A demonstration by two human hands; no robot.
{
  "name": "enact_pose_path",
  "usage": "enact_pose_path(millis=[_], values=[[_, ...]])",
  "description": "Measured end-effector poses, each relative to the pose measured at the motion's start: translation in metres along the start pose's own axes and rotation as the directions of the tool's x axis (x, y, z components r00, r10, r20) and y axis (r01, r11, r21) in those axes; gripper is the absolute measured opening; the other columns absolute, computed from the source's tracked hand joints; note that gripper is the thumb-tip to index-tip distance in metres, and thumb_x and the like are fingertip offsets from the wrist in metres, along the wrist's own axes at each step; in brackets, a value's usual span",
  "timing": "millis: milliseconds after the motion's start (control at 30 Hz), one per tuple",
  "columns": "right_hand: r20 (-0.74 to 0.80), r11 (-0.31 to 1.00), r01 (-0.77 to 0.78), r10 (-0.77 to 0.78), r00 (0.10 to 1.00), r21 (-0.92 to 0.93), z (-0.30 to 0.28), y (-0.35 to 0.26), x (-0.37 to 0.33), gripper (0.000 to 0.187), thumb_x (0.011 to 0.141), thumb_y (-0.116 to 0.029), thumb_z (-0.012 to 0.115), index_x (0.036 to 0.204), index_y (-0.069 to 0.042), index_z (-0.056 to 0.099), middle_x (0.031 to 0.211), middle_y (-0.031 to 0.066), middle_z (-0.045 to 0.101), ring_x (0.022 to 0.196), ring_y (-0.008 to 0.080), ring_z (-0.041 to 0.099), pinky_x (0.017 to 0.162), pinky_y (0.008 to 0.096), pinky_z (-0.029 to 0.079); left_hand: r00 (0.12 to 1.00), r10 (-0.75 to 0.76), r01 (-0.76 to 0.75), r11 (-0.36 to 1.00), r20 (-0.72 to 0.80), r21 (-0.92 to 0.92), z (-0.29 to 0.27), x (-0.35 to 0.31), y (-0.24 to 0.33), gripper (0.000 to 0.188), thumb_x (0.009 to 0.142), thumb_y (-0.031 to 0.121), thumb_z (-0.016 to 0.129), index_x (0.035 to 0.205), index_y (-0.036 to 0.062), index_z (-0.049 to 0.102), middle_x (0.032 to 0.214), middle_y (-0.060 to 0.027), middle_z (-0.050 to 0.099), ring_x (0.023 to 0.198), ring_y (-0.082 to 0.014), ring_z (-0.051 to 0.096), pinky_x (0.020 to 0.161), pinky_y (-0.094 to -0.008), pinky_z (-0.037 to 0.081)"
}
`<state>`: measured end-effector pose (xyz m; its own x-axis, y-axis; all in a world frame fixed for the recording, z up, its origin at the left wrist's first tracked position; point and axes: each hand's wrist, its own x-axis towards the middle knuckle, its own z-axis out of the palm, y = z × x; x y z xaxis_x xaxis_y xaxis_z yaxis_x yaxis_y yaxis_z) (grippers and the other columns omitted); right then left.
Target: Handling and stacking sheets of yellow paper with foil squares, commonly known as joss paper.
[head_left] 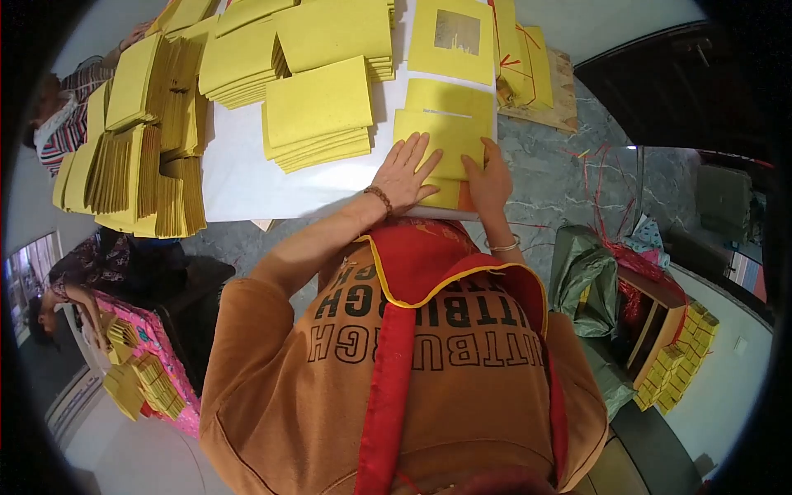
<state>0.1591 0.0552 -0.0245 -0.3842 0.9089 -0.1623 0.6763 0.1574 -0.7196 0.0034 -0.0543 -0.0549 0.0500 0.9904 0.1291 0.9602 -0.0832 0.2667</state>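
A folded yellow paper piece (pixel 437 125) lies near the table's front right edge, overlapping other yellow paper. My left hand (pixel 403 175) rests flat on its left side, fingers spread. My right hand (pixel 489 180) is at its right edge, with the thumb on the paper and a gap between thumb and forefinger; its other fingers are partly hidden. A small orange patch (pixel 468 198) shows beside the right hand. Just beyond lies a yellow sheet (pixel 422 59) with a greyish rectangle on it. To the left sits a fanned stack of folded yellow papers (pixel 320 103).
More yellow stacks (pixel 334 37) fill the far and left parts of the white-covered table (pixel 235 177). Red-tied yellow bundles (pixel 538 70) stand on a wooden board at the right. Another person (pixel 70 285) works at a pink-covered table (pixel 148 326). Green sacking (pixel 582 276) lies right of me.
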Motion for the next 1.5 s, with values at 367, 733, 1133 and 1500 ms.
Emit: enact_pose_path(millis=[367, 733, 1133, 1500], values=[[0.061, 0.746, 0.316, -0.348, 0.935, -0.586, 0.025, 0.038, -0.026, 0.054, 0.092, -0.041, 0.037, 0.139, -0.016, 0.032, 0.148, 0.0072, 0.021, 0.136, 0.0328, 0.015, 0.099, 0.0683, 0.002, 0.992, 0.123, -0.12, 0.976, -0.005, 0.18, -0.006, 0.009, -0.003, 0.058, 0.085, 0.038, 0.053, 0.135, 0.0115, 0.038, 0.136, -0.0257, 0.034, 0.123, -0.0376, 0.037, 0.097, -0.0463, 0.035], [-0.131, 0.845, 0.289, -0.258, 0.957, 0.45, 0.02, 0.035, -0.018, 0.055, 0.096, -0.034, 0.031, 0.139, 0.001, 0.026, 0.146, 0.0156, 0.024, 0.134, 0.033, 0.022, 0.108, 0.0427, 0.015, 0.99, 0.135, -0.138, 0.976, 0.028, 0.168, -0.055, 0.029, 0.007, 0.046, 0.077, 0.015, 0.054, 0.121, 0.0022, 0.05, 0.107, -0.0245, 0.055, 0.1, -0.0318, 0.054, 0.074, -0.0346, 0.048], [-0.14, 0.963, 0.245, -0.229, 0.963, 0.111, 0.03, 0.033, -0.02, 0.05, 0.096, -0.034, 0.023, 0.137, -0.007, 0.035, 0.142, 0.0107, 0.035, 0.134, 0.0315, 0.024, 0.106, 0.0454, 0.008, 0.931, -0.036, 0.17, 0.924, -0.364, 0.341, -0.136, -0.035, -0.101, 0.052, 0.073, 0.005, 0.056, 0.125, 0.0066, 0.048, 0.116, -0.0188, 0.054, 0.101, -0.0321, 0.055, 0.084, -0.038, 0.046], [-0.163, 0.909, 0.375, -0.348, 0.923, 0.184, 0.019, 0.034, -0.019, 0.042, 0.096, -0.026, 0.033, 0.127, -0.003, 0.048, 0.135, 0.0128, 0.044, 0.129, 0.0321, 0.034, 0.105, 0.0392, 0.024, 0.969, -0.17, 0.196, 0.971, -0.18, 0.139, -0.083, -0.059, -0.11, 0.067, 0.076, 0.036, 0.061, 0.131, 0.0055, 0.039, 0.135, -0.0246, 0.034, 0.124, -0.0387, 0.032, 0.101, -0.045, 0.029]])
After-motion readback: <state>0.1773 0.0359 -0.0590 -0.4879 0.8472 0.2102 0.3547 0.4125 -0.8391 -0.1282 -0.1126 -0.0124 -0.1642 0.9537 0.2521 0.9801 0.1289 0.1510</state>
